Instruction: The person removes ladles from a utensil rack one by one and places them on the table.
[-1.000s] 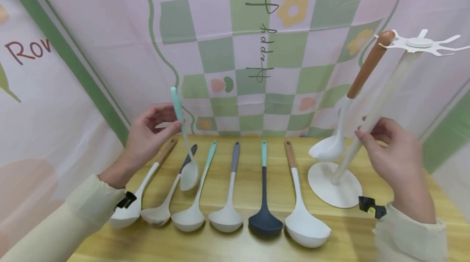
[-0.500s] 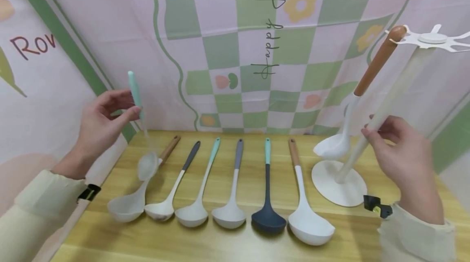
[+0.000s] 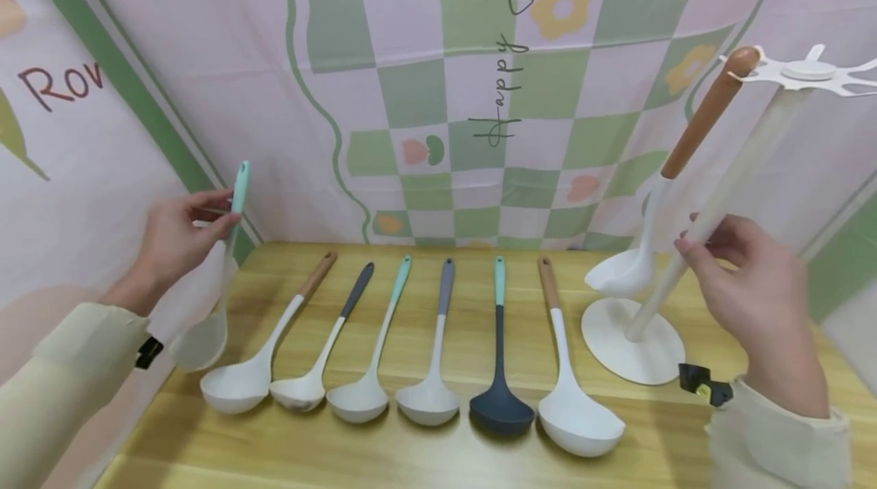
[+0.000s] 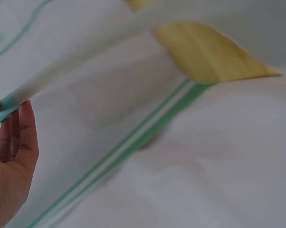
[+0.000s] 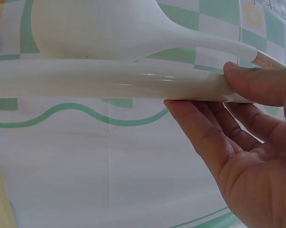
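My left hand (image 3: 174, 234) pinches the handle of a mint-handled ladle (image 3: 205, 340) between thumb and fingers. Its pale bowl hangs down at the table's left edge, beside a brown-handled white ladle (image 3: 243, 386) lying on the wood. In the left wrist view, fingertips and thumb meet around the mint handle (image 4: 9, 108). On the right, my right hand (image 3: 750, 283) grips the post of a white utensil stand (image 3: 715, 192), thumb on one side and fingers on the other. Another white ladle with a brown handle (image 3: 709, 112) hangs from the stand's hook ring.
Along the wooden table (image 3: 329, 458) lies a row of ladles, handles pointing away. Among them are a dark ladle (image 3: 500, 405), a grey-handled one (image 3: 428, 397) and a large white one (image 3: 582, 424). A patterned cloth (image 3: 473, 85) hangs behind the table.
The left hand has carried the mint-handled ladle leftward, from over the row to the table's left edge, then lower. The right hand keeps its hold on the stand.
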{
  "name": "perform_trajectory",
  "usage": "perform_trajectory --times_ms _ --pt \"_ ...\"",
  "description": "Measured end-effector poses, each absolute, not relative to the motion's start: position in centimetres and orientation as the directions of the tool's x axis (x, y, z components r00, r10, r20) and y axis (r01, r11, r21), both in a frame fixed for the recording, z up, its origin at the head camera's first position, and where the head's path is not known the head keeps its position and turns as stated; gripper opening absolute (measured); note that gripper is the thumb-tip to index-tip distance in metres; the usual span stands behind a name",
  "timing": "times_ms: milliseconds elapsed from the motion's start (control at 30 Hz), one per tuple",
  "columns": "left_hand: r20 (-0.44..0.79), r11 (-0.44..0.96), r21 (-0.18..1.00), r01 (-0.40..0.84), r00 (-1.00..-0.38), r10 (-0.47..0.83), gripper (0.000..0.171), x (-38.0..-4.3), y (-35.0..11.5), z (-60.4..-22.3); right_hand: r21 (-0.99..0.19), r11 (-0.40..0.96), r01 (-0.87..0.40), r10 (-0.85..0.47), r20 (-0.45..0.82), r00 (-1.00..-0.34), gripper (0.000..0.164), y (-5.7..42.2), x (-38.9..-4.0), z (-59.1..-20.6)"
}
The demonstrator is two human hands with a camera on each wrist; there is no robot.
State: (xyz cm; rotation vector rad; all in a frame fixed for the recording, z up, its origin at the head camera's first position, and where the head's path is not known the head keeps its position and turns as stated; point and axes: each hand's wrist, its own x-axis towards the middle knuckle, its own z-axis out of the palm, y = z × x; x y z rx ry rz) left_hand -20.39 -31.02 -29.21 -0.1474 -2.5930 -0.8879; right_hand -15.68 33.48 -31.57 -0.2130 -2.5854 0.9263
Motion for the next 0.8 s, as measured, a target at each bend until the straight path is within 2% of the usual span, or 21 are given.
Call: perform_trajectory --times_ms 333,800 --pt "0.332 0.852 0.497 0.163 -0.943 -0.013 0.039 -22.2 -33.0 -32.8 -0.660 0.751 -0.007 0.260 0.306 -0.916 0.048 33.3 -15.6 -31.5" --pt "0.175 0.842 0.519 0.146 -0.983 0.063 0.044 -24.8 -32.2 -36.0 -0.662 0.750 0.011 0.269 0.290 -0.918 0.048 33.3 -15.5 -31.3"
